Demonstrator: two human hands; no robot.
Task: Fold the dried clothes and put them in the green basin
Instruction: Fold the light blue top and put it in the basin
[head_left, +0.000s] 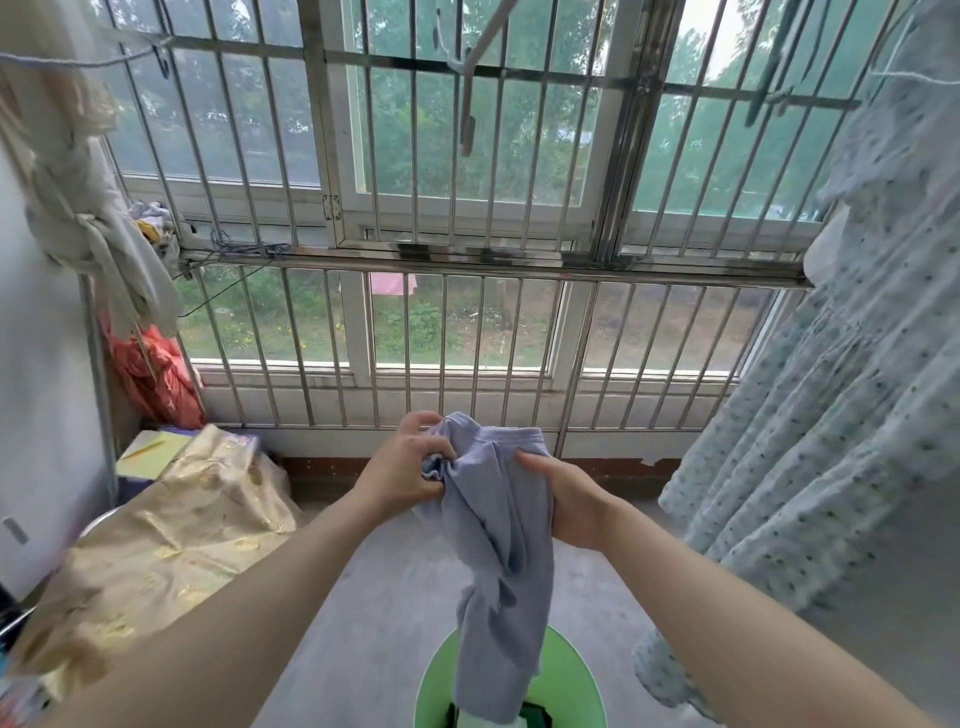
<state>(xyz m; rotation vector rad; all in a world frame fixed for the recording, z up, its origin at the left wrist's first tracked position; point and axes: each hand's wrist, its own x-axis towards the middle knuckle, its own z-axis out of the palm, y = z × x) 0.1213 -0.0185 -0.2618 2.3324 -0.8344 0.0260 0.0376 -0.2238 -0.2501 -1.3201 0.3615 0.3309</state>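
Fingers (435, 451) of left hand (410, 470) curled tight, bunching one top corner of a soft lavender cotton garment (498, 545); right hand (571, 501) gripping the other edge, thumb on top. Hanging at right — a long pale-blue floral dress (831, 389). Lower left, a crumpled gold patterned cloth (171, 530). Garment dangling from both hands, over the round green plastic basin (571, 670) on grey concrete floor (363, 597) — hem overlapping the far rim.

Pretty clearly an enclosed home balcony used for drying laundry: barred windows (467, 218) looking out on trees, a floral dress (831, 389) hanging on the right, knotted cloth (98, 228) on the left, bare concrete floor (384, 597), green basin (571, 680) underneath.
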